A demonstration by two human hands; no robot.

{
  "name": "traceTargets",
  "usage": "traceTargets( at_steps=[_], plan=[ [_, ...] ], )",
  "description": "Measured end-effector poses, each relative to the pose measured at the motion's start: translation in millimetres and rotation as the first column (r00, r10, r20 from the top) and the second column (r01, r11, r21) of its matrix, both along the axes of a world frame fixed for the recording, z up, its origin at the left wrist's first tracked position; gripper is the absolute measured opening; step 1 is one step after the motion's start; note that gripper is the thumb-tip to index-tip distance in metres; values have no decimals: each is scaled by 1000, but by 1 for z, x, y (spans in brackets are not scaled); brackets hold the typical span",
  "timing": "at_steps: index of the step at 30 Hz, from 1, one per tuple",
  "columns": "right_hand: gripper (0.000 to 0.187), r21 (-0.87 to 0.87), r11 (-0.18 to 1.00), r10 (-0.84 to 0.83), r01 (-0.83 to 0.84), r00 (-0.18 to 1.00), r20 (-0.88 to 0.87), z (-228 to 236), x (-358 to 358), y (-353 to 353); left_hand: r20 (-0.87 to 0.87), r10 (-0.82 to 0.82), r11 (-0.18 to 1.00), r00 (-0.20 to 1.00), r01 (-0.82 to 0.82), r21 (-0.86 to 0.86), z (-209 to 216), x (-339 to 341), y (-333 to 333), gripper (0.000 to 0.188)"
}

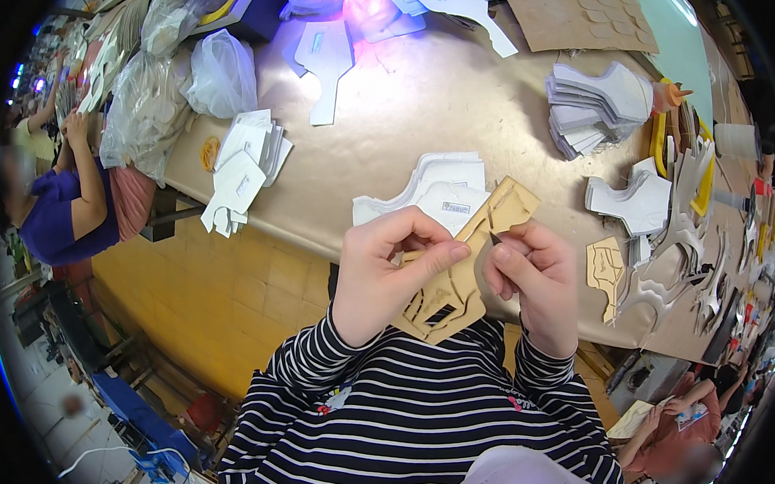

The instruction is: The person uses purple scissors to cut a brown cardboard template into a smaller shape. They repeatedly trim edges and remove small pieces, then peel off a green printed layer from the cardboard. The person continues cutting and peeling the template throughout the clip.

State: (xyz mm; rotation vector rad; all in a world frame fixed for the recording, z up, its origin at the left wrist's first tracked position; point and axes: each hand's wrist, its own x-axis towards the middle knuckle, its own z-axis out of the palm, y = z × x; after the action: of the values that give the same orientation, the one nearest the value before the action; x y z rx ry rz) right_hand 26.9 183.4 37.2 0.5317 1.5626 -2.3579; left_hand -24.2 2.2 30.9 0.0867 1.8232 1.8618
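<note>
In front of my chest my left hand point(389, 273) is closed on a tan slotted template point(448, 302), its thumb pressed on the top face. The template is tilted, with curved slots cut through it and a dark striped patch near its lower end. My right hand point(534, 278) is pinched around a slim pen-like tool, and only its dark pointed tip point(494, 237) shows, close to the template's right edge. Just beyond my hands lies a stack of white cut pieces point(433, 187) with small printed labels, partly covered by the template and my left hand.
More white cut pieces point(245, 166) lie at left beside clear plastic bags point(221, 74). A grey-white stack point(597, 99) and a second tan template point(605, 270) are on the right. An orange-tipped bottle point(671, 96) stands near yellow-handled tools. Other people work at both sides.
</note>
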Motion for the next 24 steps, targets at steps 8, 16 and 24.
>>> traceTargets(
  at_steps=[8, 16, 24],
  plan=[
    [21, -86, 991, -105, 98, 991, -81, -3, -3, -4, 417, -280, 878, 865, 55, 476, -16, -8, -9, 47],
    [22, -84, 991, -118, 109, 986, -118, -8, -7, -5, 507, -518, 748, 689, 77, 659, -33, -4, -5, 50],
    [18, 62, 988, -133, 140, 985, -105, -6, -9, -6, 593, -615, 503, 520, -320, 803, -44, -3, -7, 89]
  ],
)
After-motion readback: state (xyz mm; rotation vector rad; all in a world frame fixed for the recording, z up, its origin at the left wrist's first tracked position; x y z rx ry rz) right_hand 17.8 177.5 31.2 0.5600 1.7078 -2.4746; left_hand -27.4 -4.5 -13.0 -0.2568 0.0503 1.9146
